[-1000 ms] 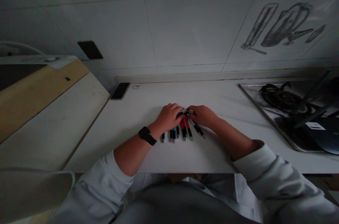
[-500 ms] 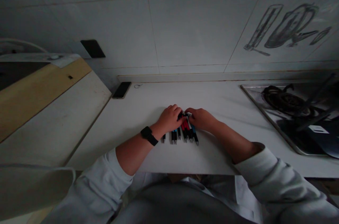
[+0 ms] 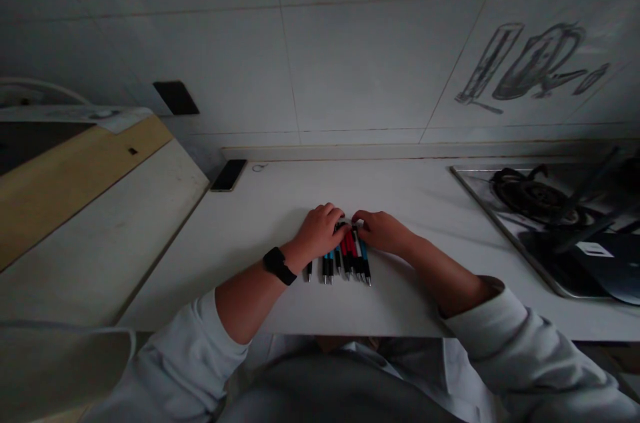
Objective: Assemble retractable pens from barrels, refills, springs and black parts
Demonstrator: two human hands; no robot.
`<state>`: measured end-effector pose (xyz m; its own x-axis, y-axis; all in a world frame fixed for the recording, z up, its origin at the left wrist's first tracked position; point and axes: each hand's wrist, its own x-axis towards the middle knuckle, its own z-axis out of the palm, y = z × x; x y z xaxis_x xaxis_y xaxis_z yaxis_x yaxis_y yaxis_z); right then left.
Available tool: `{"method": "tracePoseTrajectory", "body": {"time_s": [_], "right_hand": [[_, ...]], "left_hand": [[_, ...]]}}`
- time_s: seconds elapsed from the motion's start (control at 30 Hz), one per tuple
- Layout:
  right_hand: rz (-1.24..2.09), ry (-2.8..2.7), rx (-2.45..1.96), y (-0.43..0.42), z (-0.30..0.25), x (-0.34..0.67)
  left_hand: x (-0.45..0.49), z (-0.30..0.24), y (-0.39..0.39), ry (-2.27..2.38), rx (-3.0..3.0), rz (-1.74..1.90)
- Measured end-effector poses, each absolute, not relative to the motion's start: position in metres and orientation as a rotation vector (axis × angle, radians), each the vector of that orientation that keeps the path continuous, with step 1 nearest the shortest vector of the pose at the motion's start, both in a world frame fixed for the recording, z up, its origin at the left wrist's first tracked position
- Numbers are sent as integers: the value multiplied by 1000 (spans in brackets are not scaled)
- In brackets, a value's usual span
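A row of pens (image 3: 345,264) lay side by side on the white worktop (image 3: 280,210), near its front edge, with their dark tips pointing toward the person. The barrels showed red, blue, black and white, and they sat close together, touching or nearly so. The left hand (image 3: 320,231) rested over the far ends of the pens on the left of the row, fingers bent down onto them. How far its grip was closed, and whether it had hold of any pen, could not be told, since the hand itself covered that part. The right hand (image 3: 383,231) met it from the other side, its fingertips at the tops of the rightmost pens. Its grip was also hidden from view. A black watch (image 3: 279,265) sat on the left wrist. A dark phone (image 3: 229,174) lay at the worktop's far left corner, well apart from the hands, and a gas hob (image 3: 540,203) was set in on the right
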<state>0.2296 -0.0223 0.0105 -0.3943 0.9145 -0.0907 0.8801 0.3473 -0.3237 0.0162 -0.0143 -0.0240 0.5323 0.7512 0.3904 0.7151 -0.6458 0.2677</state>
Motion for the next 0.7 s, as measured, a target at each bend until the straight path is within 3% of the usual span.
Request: {"method": "tracePoseTrajectory", "body": {"time_s": [0.43,0.7], "right_hand": [[529,-2434,-1492,-11,5,243],[505,-2072,-1117,-17,16,239]], "left_hand": [[-5,-23,4,1253,2574,879],[-1,-12,-3,916,2311,968]]}}
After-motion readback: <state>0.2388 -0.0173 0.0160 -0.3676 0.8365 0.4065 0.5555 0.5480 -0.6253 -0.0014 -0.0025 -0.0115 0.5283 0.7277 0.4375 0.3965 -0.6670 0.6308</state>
